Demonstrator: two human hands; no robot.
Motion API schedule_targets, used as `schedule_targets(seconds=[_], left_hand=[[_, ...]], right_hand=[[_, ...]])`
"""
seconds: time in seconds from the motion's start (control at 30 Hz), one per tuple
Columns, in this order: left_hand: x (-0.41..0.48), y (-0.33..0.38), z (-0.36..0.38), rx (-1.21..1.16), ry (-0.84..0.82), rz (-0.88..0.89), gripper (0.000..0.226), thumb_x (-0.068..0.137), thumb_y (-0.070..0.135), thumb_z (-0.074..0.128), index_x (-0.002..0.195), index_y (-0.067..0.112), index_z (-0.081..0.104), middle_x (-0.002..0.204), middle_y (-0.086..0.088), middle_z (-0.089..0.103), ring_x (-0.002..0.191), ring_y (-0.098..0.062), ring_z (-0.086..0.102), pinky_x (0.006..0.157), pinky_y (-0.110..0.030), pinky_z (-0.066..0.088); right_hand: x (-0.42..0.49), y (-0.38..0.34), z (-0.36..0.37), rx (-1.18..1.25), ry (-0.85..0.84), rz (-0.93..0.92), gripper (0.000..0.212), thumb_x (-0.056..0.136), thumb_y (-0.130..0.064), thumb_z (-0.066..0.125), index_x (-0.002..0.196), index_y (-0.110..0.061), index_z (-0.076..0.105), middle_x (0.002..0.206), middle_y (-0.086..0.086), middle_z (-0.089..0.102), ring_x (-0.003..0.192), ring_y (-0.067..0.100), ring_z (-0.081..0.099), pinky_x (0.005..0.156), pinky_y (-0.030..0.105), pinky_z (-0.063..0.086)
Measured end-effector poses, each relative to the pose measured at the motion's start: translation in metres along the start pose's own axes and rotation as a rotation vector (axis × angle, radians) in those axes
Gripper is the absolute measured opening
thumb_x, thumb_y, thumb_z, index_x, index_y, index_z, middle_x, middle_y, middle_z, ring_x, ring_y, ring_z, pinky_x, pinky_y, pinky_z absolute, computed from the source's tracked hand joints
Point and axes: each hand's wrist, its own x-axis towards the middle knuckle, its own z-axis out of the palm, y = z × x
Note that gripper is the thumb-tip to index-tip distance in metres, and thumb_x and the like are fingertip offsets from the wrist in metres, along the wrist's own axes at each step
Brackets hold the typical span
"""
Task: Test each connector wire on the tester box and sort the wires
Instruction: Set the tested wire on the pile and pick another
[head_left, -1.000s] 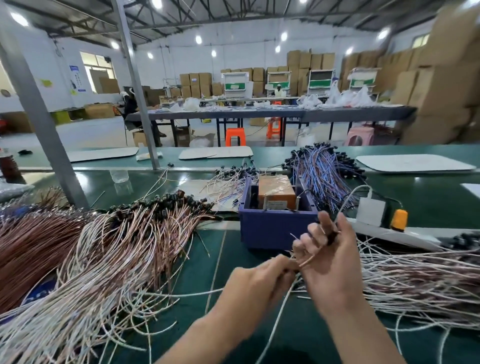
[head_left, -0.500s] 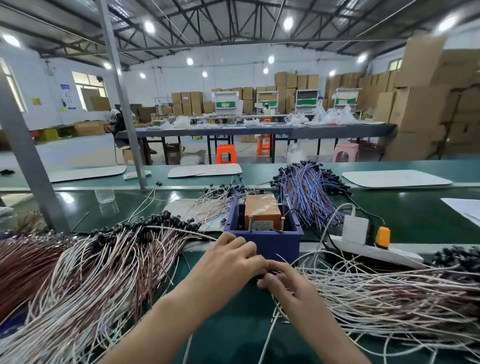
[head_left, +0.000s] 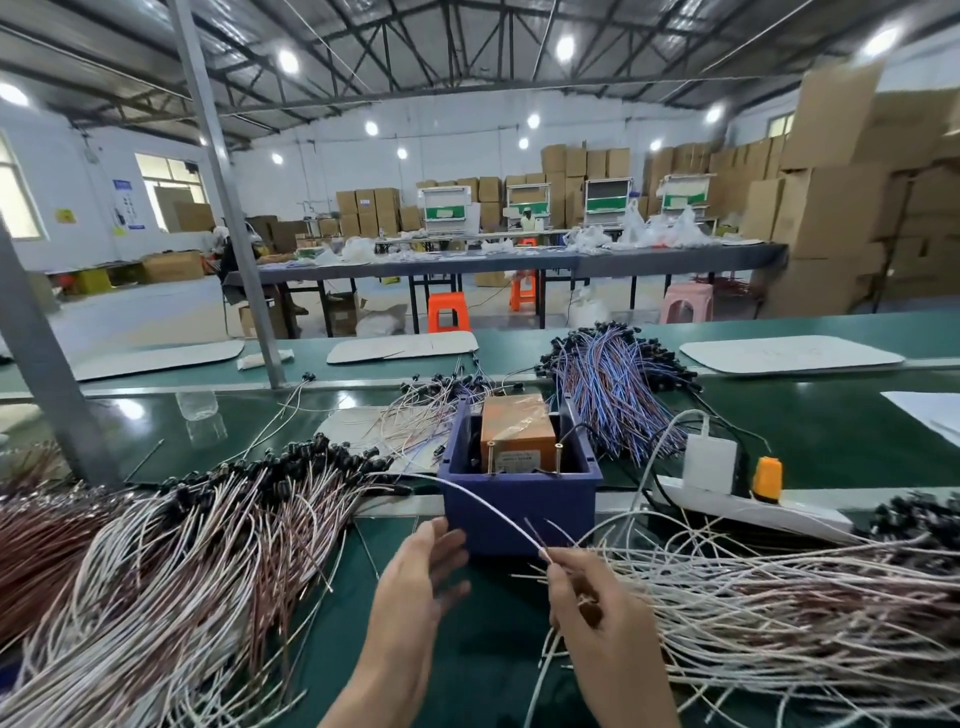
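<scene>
Surface: green desk (head_left: 831, 431), glossy, with a raised far strip carrying pale flat mats (head_left: 402, 345).
Room: a warehouse hall with a steel-truss roof, stacked cardboard cartons (head_left: 831, 197), a long grey worktable (head_left: 519, 260) far behind the tester box, and orange stools (head_left: 448, 312) and a pink stool (head_left: 685, 304) beside it.
Post: grey metal upright (head_left: 228, 197), behind and left of the tester box.
Tester box: blue open-topped tester box (head_left: 519, 499) at mid-desk, holding an orange-brown unit (head_left: 517, 426).
Left pile: white and copper-coloured wires (head_left: 182, 545) with black connectors, left of the tester box.
Right pile: loose white wires (head_left: 753, 597), right of the tester box.
Rear bundle: blue and purple wires (head_left: 613, 384), behind the tester box to its right.
Power strip: white power strip (head_left: 800, 512), just right of the tester box, carrying a white adapter (head_left: 709, 462) and an orange plug (head_left: 767, 478).
Right hand: right hand (head_left: 587, 608), in front of the tester box; its fingers (head_left: 558, 564) pinch one end of the white connector wire.
White connector wire: white connector wire (head_left: 488, 508) arcs up and left from the pinch across the tester box's front wall toward the left pile.
Left hand: left hand (head_left: 415, 587), at the tester box's front left corner, fingers (head_left: 441, 535) spread and relaxed, holding nothing, apart from the wire.
</scene>
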Motion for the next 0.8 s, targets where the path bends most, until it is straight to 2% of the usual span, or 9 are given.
schedule_targets(seconds=[0.13,0.23,0.3,0.43,0.53,0.6,0.67,0.73,0.8], left_hand=[[0.013,0.017,0.005,-0.284,-0.149,-0.067,0.032,0.107,0.024,0.037,0.124,0.008,0.059,0.116,-0.01,0.073,0.106,-0.024,0.071,0.085,-0.038,0.052],[0.02,0.021,0.008,-0.285,-0.136,-0.046,0.03,0.108,0.023,0.037,0.122,0.005,0.058,0.09,-0.007,0.076,0.081,-0.021,0.075,0.075,-0.035,0.055],[0.021,0.014,0.006,-0.171,-0.032,0.037,0.027,0.109,0.021,0.038,0.117,0.008,0.059,0.065,0.001,0.061,0.058,-0.016,0.065,0.062,-0.03,0.054],[0.022,-0.001,-0.008,0.116,0.136,0.28,0.027,0.11,0.029,0.032,0.116,0.02,0.057,0.058,0.009,0.043,0.049,-0.012,0.048,0.049,-0.023,0.045],[0.019,-0.008,-0.014,0.383,0.227,0.413,0.031,0.108,0.04,0.028,0.131,0.038,0.049,0.058,0.014,0.047,0.051,-0.002,0.047,0.051,-0.024,0.04],[0.014,-0.017,-0.013,0.67,0.269,0.524,0.05,0.105,0.043,0.025,0.155,0.04,0.022,0.061,0.011,0.051,0.049,-0.001,0.05,0.052,-0.024,0.037],[0.009,-0.026,-0.009,0.86,0.239,0.597,0.056,0.105,0.037,0.024,0.157,0.034,0.003,0.057,0.006,0.053,0.046,-0.005,0.049,0.048,-0.023,0.034],[0.007,-0.032,-0.005,0.952,0.232,0.611,0.058,0.107,0.03,0.027,0.156,0.035,-0.003,0.057,0.005,0.055,0.046,-0.006,0.049,0.047,-0.019,0.028],[0.007,-0.035,-0.004,1.012,0.239,0.616,0.063,0.107,0.022,0.033,0.158,0.035,-0.001,0.08,0.001,0.069,0.05,-0.004,0.05,0.047,-0.015,0.028]], right_hand=[[0.0,0.004,0.002,-0.099,-0.028,-0.047,0.02,0.095,-0.034,0.063,0.094,-0.055,0.063,0.074,-0.021,0.068,0.061,0.009,0.064,0.061,0.024,0.053],[0.0,0.007,0.004,-0.153,-0.054,-0.088,0.032,0.095,-0.029,0.067,0.097,-0.06,0.06,0.076,-0.028,0.067,0.062,0.004,0.066,0.063,0.018,0.051],[0.0,0.006,0.004,-0.162,-0.051,-0.117,0.032,0.093,-0.029,0.068,0.1,-0.06,0.062,0.077,-0.031,0.067,0.063,0.001,0.066,0.061,0.01,0.047],[0.001,0.008,0.005,-0.128,-0.025,-0.122,0.022,0.092,-0.039,0.062,0.103,-0.057,0.067,0.078,-0.028,0.067,0.07,-0.002,0.065,0.064,0.006,0.043],[0.0,0.008,0.008,-0.128,-0.044,-0.136,0.017,0.091,-0.048,0.061,0.103,-0.057,0.068,0.082,-0.036,0.066,0.073,-0.007,0.065,0.067,0.003,0.042],[-0.002,0.006,0.008,-0.126,-0.049,-0.148,0.019,0.091,-0.057,0.053,0.104,-0.058,0.067,0.081,-0.036,0.066,0.072,-0.006,0.064,0.066,0.003,0.041],[-0.003,0.009,0.007,-0.121,-0.032,-0.144,0.019,0.091,-0.06,0.048,0.102,-0.06,0.064,0.075,-0.03,0.066,0.067,-0.001,0.064,0.062,0.006,0.042],[-0.002,0.013,0.006,-0.122,-0.005,-0.129,0.019,0.089,-0.062,0.047,0.099,-0.061,0.062,0.072,-0.026,0.066,0.064,0.003,0.065,0.061,0.009,0.044],[-0.002,0.016,0.005,-0.126,0.011,-0.117,0.02,0.088,-0.065,0.044,0.098,-0.062,0.061,0.07,-0.024,0.066,0.064,0.005,0.065,0.062,0.012,0.046]])
